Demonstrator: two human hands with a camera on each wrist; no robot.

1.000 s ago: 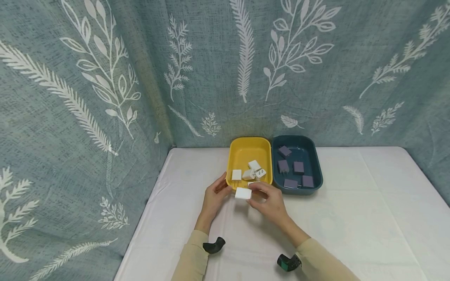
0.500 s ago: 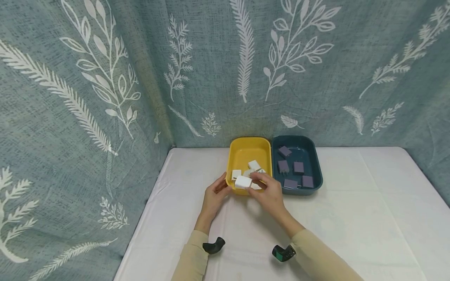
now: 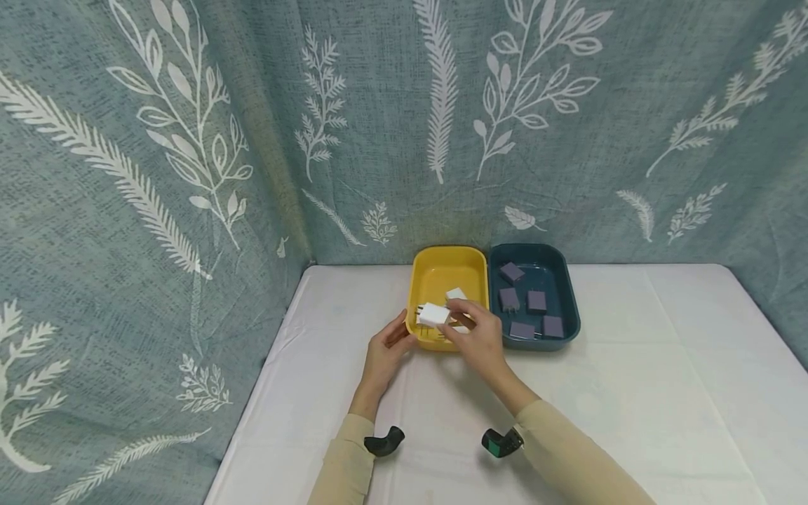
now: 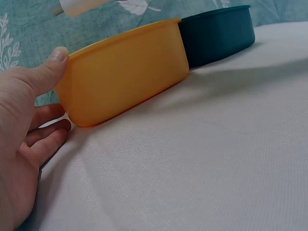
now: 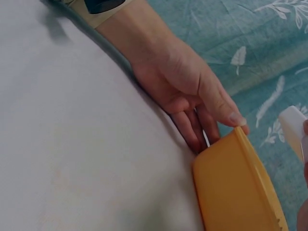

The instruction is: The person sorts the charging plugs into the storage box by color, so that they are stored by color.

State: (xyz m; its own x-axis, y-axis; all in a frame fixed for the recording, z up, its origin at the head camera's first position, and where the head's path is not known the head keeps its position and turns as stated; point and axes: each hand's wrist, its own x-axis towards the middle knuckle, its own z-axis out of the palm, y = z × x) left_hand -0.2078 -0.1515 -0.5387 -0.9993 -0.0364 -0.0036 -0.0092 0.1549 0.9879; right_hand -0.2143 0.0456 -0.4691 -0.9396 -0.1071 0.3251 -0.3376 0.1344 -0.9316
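Note:
My right hand (image 3: pixel 476 333) pinches a white charger plug (image 3: pixel 434 315) by its end above the yellow tray (image 3: pixel 442 270). The metal prongs point left. In the right wrist view, the plug (image 5: pixel 293 122) shows at the right edge, with only a sliver of that hand. My left hand (image 3: pixel 384 351) holds the tray's near left corner. In the left wrist view, its thumb lies at the rim of the tray (image 4: pixel 125 72) and its lower fingers touch the outer wall. Other white charger plugs (image 3: pixel 454 293) lie in the tray, partly hidden behind my right hand.
Right beside the yellow tray stands a dark blue tray (image 3: pixel 548 270) with several purple charger plugs (image 3: pixel 536 301) in it. Both trays are at the back of a table with a white cloth (image 3: pixel 631 379). A blue-green curtain (image 3: pixel 391 175) with leaf prints hangs behind.
My right hand has carried the white charger plug from the tray's near edge forward over the tray, turning it so its prongs show at the left. My left hand stays at the corner.

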